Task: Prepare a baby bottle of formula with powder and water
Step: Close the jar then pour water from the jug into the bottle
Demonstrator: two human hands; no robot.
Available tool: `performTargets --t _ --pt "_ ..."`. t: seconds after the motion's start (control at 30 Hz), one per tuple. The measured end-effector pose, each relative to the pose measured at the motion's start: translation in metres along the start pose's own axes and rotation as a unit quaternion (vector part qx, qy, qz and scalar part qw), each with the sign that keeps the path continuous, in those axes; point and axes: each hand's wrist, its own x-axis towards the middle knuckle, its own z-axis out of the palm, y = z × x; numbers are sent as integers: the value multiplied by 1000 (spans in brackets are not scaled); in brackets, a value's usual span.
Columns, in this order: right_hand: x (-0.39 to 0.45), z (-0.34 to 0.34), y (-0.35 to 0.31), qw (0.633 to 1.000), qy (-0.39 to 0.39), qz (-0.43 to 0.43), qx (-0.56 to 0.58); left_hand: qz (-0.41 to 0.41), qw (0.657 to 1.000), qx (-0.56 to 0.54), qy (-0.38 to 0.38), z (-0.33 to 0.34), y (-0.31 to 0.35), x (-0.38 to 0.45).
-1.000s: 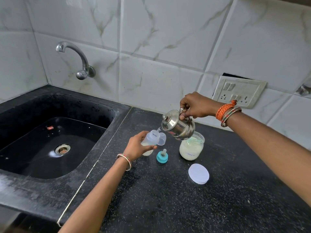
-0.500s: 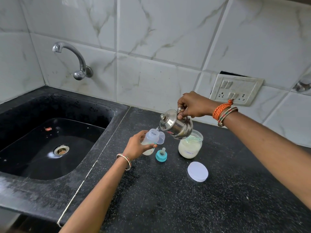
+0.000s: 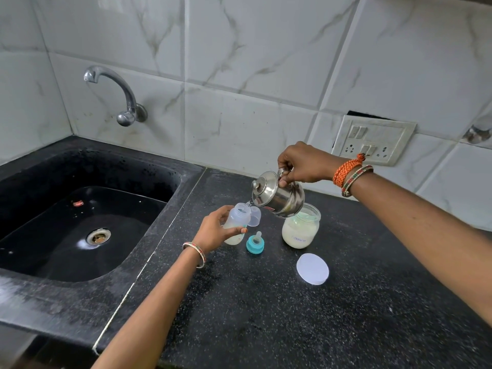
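Bottle [image 3: 235,225] half-hidden in left hand [image 3: 215,230]; right hand [image 3: 303,163] around tilted kettle [image 3: 278,196], handle hidden.

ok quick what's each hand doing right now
Left hand: closed around the baby bottle, steadying it on the counter.
Right hand: closed on the handle of the steel kettle, tipped with its spout at the bottle's mouth.

The left hand [image 3: 215,230] covers the near side of the bottle [image 3: 237,222]. The kettle [image 3: 277,198] hides the far rim of the jar [image 3: 300,230] and part of the clear cap [image 3: 254,217]. Jar lettering is too small to read. A metal fitting [image 3: 478,133] is cut off at the right edge.
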Motion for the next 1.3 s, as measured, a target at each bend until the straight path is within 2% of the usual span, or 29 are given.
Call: performTargets --t 0.9,1.17,1.3 --pt "8 18 11 1000 4 -16 11 0 1000 1 -16 5 -1 4" --pt "11 34 37 990 20 25 137 -17 997 -73 4 5 0 10" --pt "10 55 57 947 46 74 308 -13 992 -128 -11 2 2 13"
